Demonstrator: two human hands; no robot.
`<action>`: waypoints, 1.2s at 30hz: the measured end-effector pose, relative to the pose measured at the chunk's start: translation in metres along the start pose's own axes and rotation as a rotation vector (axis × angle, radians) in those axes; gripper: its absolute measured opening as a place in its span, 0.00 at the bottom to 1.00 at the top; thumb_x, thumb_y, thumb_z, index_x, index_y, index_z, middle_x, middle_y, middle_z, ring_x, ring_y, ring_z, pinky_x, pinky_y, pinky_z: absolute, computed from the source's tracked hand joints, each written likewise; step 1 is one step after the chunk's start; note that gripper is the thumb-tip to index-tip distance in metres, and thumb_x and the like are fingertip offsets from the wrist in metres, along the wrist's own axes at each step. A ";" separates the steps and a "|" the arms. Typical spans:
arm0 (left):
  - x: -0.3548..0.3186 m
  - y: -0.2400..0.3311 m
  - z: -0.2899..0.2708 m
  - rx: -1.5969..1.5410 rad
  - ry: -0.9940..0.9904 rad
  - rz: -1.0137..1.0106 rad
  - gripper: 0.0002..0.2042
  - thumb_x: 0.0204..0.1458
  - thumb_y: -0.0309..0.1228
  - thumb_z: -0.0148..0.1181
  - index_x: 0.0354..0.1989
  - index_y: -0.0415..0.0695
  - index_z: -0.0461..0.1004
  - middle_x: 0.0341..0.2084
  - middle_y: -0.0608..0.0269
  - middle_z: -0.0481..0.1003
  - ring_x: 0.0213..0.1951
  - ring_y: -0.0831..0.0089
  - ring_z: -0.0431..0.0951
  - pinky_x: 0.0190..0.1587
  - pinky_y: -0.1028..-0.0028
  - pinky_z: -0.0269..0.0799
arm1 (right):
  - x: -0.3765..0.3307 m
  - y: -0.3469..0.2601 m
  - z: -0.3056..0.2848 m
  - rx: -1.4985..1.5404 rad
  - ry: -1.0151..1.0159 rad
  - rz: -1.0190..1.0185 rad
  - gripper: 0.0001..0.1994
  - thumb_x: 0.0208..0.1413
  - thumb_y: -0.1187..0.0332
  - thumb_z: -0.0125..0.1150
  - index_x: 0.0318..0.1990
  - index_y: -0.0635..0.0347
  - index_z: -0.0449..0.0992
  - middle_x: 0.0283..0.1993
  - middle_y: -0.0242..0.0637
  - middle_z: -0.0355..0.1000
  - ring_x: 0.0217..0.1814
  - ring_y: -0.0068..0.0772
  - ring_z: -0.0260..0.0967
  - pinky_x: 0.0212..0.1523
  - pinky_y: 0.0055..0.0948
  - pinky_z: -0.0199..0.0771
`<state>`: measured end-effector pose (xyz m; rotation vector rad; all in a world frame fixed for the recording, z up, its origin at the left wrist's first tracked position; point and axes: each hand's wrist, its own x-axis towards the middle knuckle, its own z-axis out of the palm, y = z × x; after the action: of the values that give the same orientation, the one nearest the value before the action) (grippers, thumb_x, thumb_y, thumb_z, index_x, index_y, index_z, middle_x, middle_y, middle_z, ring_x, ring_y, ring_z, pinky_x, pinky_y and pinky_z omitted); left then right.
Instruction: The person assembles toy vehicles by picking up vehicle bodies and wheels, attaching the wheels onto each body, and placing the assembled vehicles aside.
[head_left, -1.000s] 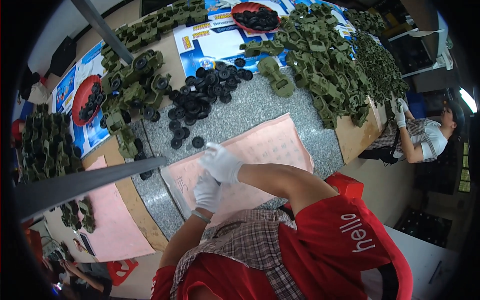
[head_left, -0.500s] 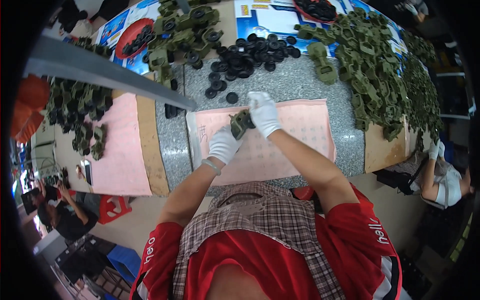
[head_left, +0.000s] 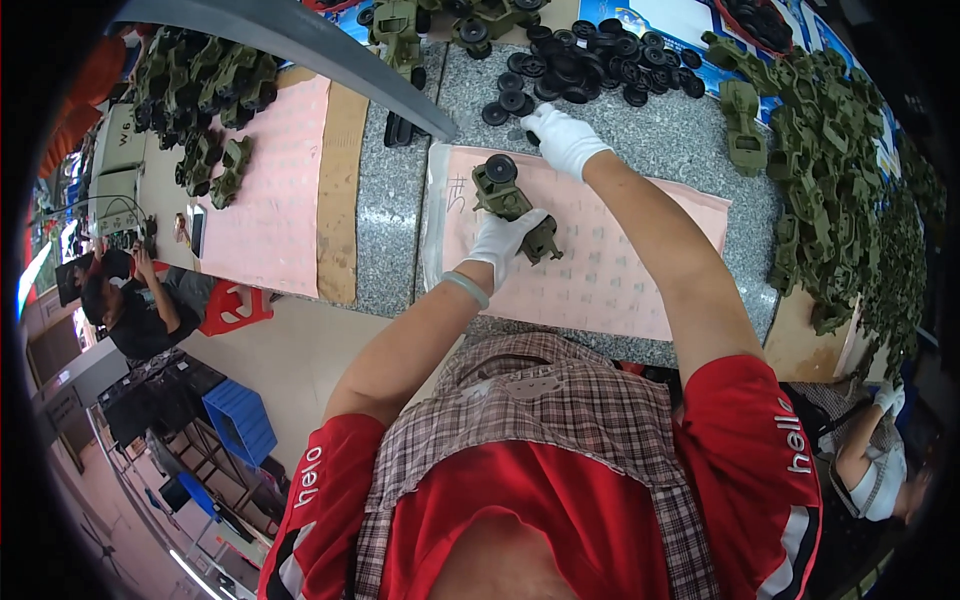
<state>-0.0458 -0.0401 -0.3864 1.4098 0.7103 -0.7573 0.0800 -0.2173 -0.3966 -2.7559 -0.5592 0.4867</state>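
Observation:
My left hand (head_left: 503,243), in a white glove, grips an olive-green toy vehicle body (head_left: 512,205) above the pink sheet (head_left: 590,270). A black wheel (head_left: 501,168) sits at the body's far end. My right hand (head_left: 565,140), also gloved in white, reaches to the near edge of the heap of loose black wheels (head_left: 580,65). Its fingers are closed at a dark wheel (head_left: 532,137), mostly hidden under the fingertips. Beside those fingers lie several single wheels (head_left: 494,114) on the grey speckled tabletop (head_left: 385,220).
Many green vehicle bodies (head_left: 825,150) are piled at the right. Wheeled ones (head_left: 200,80) stand at the far left, by another pink sheet (head_left: 275,200). A grey metal bar (head_left: 330,45) crosses the upper left. Other people (head_left: 145,300) sit at both sides.
My right hand has left the vehicle body and moved to the loose wheels. The body has been turned in my left hand, showing a wheel at its far end. The view has shifted.

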 end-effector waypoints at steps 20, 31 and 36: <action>0.019 0.080 -0.014 2.196 -0.249 1.259 0.20 0.50 0.46 0.67 0.49 0.53 0.78 0.49 0.60 0.76 0.62 0.60 0.70 0.64 0.57 0.67 | -0.216 -0.014 0.067 1.831 0.218 0.449 0.28 0.62 0.83 0.61 0.70 0.59 0.67 0.59 0.40 0.71 0.61 0.41 0.77 0.64 0.31 0.77; -0.003 0.039 -0.005 1.737 0.080 1.310 0.29 0.42 0.54 0.74 0.46 0.45 0.79 0.44 0.57 0.78 0.50 0.59 0.78 0.59 0.46 0.67 | -0.234 -0.001 0.059 2.193 0.293 0.334 0.30 0.59 0.81 0.62 0.69 0.68 0.64 0.63 0.50 0.69 0.67 0.63 0.70 0.74 0.55 0.69; 0.005 0.039 -0.006 1.919 -0.083 0.873 0.29 0.45 0.56 0.71 0.47 0.45 0.79 0.44 0.58 0.78 0.51 0.61 0.77 0.52 0.56 0.75 | -0.225 0.005 0.066 2.030 0.315 0.500 0.27 0.56 0.79 0.66 0.65 0.67 0.69 0.58 0.48 0.73 0.63 0.56 0.74 0.69 0.48 0.75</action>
<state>-0.0108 -0.0341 -0.3676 2.9480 -1.1429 -0.6489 -0.1388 -0.3025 -0.3982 -0.8640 0.5481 0.3160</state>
